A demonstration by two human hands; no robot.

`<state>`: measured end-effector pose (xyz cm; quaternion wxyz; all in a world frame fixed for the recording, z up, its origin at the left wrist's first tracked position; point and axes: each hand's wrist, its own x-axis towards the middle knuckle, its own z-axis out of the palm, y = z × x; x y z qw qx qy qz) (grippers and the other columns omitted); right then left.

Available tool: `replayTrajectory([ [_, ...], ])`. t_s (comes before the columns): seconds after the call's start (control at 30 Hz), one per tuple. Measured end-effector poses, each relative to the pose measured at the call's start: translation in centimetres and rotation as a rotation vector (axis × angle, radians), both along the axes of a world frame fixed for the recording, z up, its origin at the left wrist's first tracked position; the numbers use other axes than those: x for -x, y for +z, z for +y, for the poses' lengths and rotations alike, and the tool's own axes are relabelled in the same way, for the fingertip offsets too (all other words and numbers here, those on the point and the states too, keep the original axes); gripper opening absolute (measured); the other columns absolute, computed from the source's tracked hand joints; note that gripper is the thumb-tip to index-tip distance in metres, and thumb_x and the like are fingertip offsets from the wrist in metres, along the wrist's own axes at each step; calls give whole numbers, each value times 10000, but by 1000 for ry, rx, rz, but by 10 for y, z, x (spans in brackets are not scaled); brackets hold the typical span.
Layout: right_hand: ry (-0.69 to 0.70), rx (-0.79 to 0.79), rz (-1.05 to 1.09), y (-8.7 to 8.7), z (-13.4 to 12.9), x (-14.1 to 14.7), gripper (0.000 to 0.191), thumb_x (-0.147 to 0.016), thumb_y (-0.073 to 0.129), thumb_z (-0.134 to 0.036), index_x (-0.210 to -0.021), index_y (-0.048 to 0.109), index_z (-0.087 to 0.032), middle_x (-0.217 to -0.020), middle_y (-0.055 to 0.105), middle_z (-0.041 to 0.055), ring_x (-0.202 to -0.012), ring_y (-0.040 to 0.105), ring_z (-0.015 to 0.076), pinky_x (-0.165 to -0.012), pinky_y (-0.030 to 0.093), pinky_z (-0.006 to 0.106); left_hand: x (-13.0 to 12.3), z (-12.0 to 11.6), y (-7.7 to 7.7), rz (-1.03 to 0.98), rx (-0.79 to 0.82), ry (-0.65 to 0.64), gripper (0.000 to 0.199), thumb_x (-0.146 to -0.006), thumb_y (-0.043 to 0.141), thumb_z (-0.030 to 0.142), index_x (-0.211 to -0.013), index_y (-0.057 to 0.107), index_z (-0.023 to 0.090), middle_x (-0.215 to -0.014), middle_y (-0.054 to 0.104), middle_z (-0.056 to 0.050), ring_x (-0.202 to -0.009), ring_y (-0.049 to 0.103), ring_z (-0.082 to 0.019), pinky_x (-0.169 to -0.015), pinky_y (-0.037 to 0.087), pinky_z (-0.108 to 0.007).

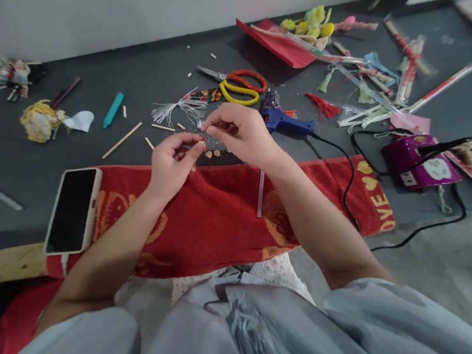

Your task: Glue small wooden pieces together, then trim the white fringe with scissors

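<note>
Two bare hands meet over the near part of the dark table [133, 148], just beyond the red towel [223, 217]. The left hand [175, 165] pinches a small pale piece [202, 143] between thumb and index finger, so the piece sits right at the fingertips, on the side facing the right hand [242, 133]. The right hand hovers just beside it, thumb and fingers drawn close together; whether anything is between them, I cannot tell.

Below the fingertips, two small flower-shaped pieces [212, 154] lie on the table near the towel's far edge. Short wooden sticks [163, 127] lie beyond the left hand, near a bundle of white strings [179, 110]. Scissors with red and yellow handles [239, 86] lie beyond the right hand, and a blue glue gun [287, 121] is just to its right. A clear stick [260, 194] rests on the towel, partly under the right forearm.
</note>
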<state>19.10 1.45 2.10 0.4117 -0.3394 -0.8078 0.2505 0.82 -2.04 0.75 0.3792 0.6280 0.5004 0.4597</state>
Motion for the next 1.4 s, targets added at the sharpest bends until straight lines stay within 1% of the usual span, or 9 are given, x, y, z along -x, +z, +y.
replayTrajectory([
  [0.27,158,5,34,-4,1,0,208,-829,644,-287,-1013,698,-207,-837,648,8,-720,569,106,-668,484,254,2,2,-5,-14,-10,-25,376,-788,684,541,-917,692,188,-734,695,-15,-417,490,-47,-383,364,-191],
  [0.43,154,1,66,-3,-1,1,134,-842,638,-281,-905,722,-197,-808,657,21,-727,575,117,-656,478,262,2,2,-4,-60,12,-32,383,-768,694,560,-866,687,190,-644,651,6,-376,463,-46,-356,356,-193],
  [0.67,140,33,71,3,-2,-1,121,-853,614,-267,-789,682,-191,-759,656,18,-687,548,116,-646,454,272,2,2,-4,-60,37,-60,376,-778,690,547,-907,694,193,-732,716,-26,-394,484,-48,-363,363,-197],
  [0.77,82,29,27,1,1,-1,121,-873,567,-246,-786,627,-187,-765,629,17,-698,528,115,-664,454,271,1,1,-4,-54,41,-53,384,-780,692,543,-919,696,186,-746,722,-34,-405,491,-49,-373,369,-197],
  [0.97,-132,64,-9,-4,5,-3,146,-931,484,-274,-803,523,-217,-746,557,8,-708,530,132,-706,483,292,2,1,-2,-45,19,-48,337,-816,668,511,-938,698,199,-745,703,-23,-406,476,-44,-395,395,-202],
  [1.1,-320,105,63,-9,10,-5,168,-972,402,-280,-862,518,-227,-713,535,-11,-691,547,127,-713,495,294,1,2,-2,-58,15,-40,311,-825,663,499,-918,689,203,-724,681,-13,-394,461,-43,-390,390,-208],
  [1.17,-346,125,80,-10,11,-5,213,-982,379,-299,-854,533,-226,-688,524,-17,-682,549,124,-700,496,287,0,2,-1,-87,44,-34,288,-819,675,476,-911,686,203,-724,677,-7,-394,453,-39,-393,388,-205],
  [1.23,-284,133,74,-8,9,-4,216,-968,426,-316,-830,559,-216,-693,536,-14,-686,552,119,-682,492,274,-1,3,-1,-125,75,-30,281,-807,691,463,-905,683,200,-722,673,-3,-395,445,-34,-393,382,-199],
  [1.4,35,100,71,3,-2,-1,127,-872,605,-295,-889,659,-182,-829,630,18,-738,564,106,-664,477,241,-1,5,-2,-205,92,-38,344,-759,730,501,-877,671,183,-679,658,9,-373,430,-26,-361,336,-183],
])
